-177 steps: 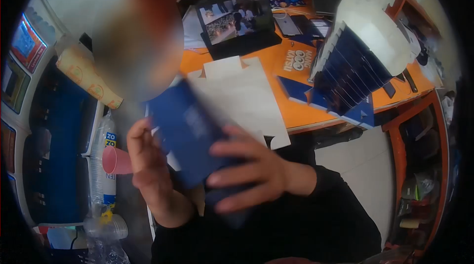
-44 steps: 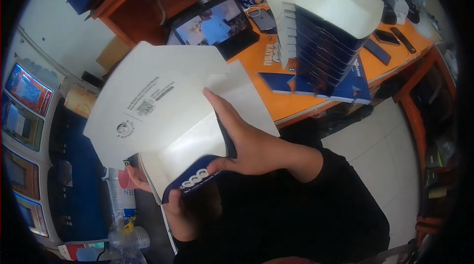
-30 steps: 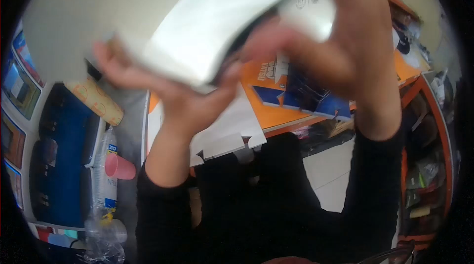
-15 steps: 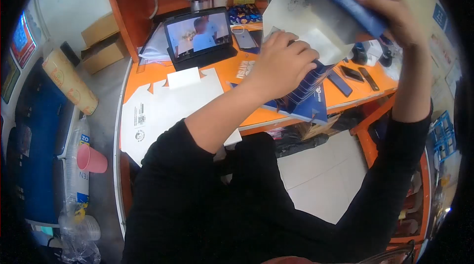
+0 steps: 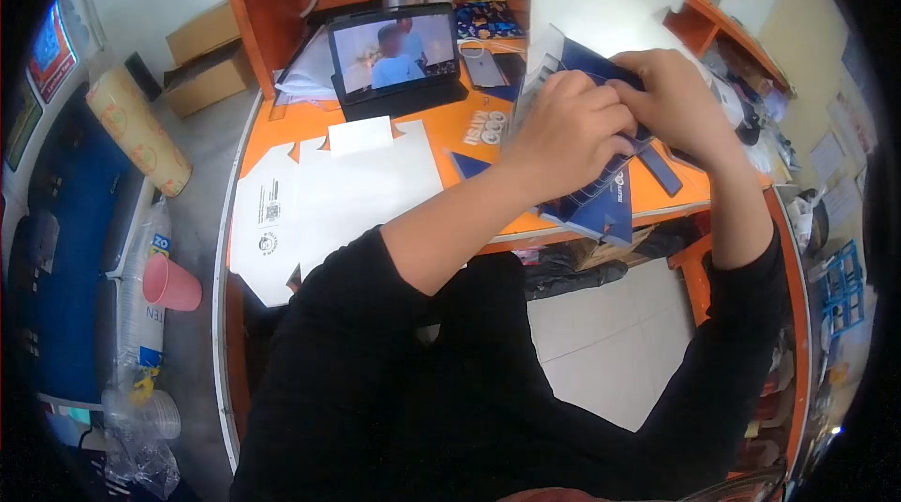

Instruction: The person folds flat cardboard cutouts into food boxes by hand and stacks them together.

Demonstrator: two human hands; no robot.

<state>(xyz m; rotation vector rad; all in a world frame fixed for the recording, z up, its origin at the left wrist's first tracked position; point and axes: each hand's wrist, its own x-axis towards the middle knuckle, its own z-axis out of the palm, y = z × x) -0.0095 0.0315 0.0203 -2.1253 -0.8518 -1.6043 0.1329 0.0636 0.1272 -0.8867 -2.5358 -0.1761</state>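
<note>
A partly folded cardboard box [image 5: 615,9], white inside and dark blue outside, is between my hands at the right of the orange desk. One large white panel with a printed logo stands up behind them. My left hand [image 5: 572,131] grips the near side, its fingers bent over the edge. Closed on a blue flap at the far right corner is my right hand [image 5: 671,98], its fingertips close to the left ones. Under the box lies blue printed cardboard [image 5: 605,216]. Left of my forearm, flat white box blanks [image 5: 361,178] rest on the desk.
A tablet [image 5: 394,56] plays a video at the back of the orange desk [image 5: 479,225]. Phones [image 5: 483,68] lie beside it and near the box. Off the desk at left are a pink cup [image 5: 172,283], stacked plastic cups and an open carton [image 5: 211,80].
My right hand has come down and left, folding the raised blue flap toward my left hand. The white panel now stands farther back. The view has shifted slightly.
</note>
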